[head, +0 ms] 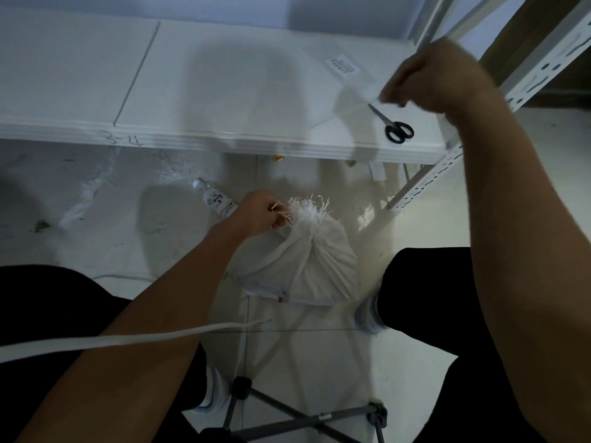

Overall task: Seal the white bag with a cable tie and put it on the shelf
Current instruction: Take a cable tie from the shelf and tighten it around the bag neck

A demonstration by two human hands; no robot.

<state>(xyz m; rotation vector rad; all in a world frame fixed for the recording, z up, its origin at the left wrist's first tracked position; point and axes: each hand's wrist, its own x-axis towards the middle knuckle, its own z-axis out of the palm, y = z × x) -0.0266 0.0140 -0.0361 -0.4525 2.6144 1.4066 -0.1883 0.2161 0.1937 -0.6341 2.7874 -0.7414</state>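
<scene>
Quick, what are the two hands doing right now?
Left hand: closed, gripping the gathered neck of the white bag.
Right hand: closed in a fist above the table; what it holds cannot be told.

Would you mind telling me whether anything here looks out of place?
Yes: a plastic bottle lies on its side on the floor beneath the table, left of the white bag; small scraps litter the floor nearby.

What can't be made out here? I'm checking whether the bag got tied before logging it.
- Cable tie: none discernible at the white bag neck; the left hand and frayed strands cover it.
- Right hand: motion-blurred, so what its grip holds is unclear.
- Label on the table: print too small.
- Shelf: cut off at the right edge.
</scene>
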